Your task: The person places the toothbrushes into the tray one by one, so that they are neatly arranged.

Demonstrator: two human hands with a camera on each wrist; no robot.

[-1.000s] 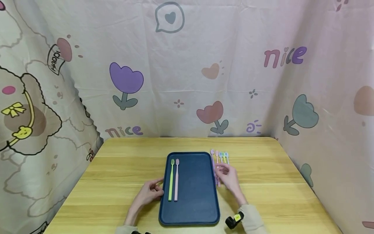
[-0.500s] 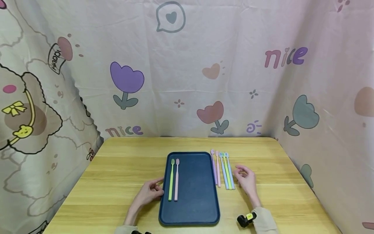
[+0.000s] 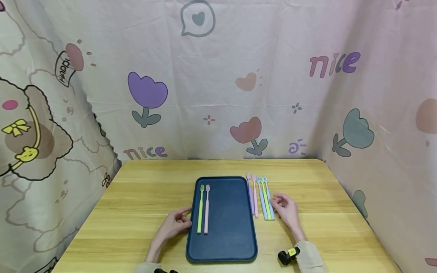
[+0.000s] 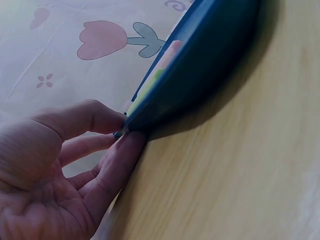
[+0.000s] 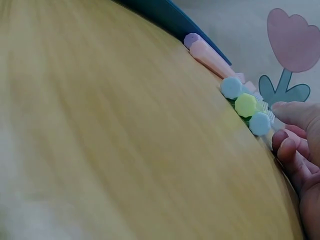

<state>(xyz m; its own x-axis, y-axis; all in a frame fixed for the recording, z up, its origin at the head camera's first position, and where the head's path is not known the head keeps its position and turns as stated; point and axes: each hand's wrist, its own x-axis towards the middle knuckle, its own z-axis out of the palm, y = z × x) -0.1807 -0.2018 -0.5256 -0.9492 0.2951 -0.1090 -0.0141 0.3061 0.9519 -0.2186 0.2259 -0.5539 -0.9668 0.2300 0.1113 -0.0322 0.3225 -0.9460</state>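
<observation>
My left hand (image 3: 174, 224) pinches the left rim of a dark blue tray (image 3: 229, 242); in the left wrist view, the thumb (image 4: 107, 117) lies at the rim with fingers below it. A green toothbrush (image 3: 200, 212) and a pink toothbrush (image 3: 206, 212) lie side by side in the tray. My right hand (image 3: 286, 209) is at the rightmost blue toothbrush (image 3: 269, 199), fingers bent with a gap between thumb and forefinger. Left of that lie a yellow-green toothbrush (image 3: 265, 199), another blue toothbrush (image 3: 262, 199), a pink toothbrush (image 3: 255, 201) and a purple toothbrush (image 3: 250, 195).
Everything stands on a wooden table (image 3: 143, 189). A patterned curtain (image 3: 205, 94) hangs behind it and along both sides. The purple toothbrush lies close against the tray's right edge.
My right hand has moved right, from over the toothbrushes beside the tray to the outermost blue one, then slightly left onto its handle. The left hand has stayed at the tray.
</observation>
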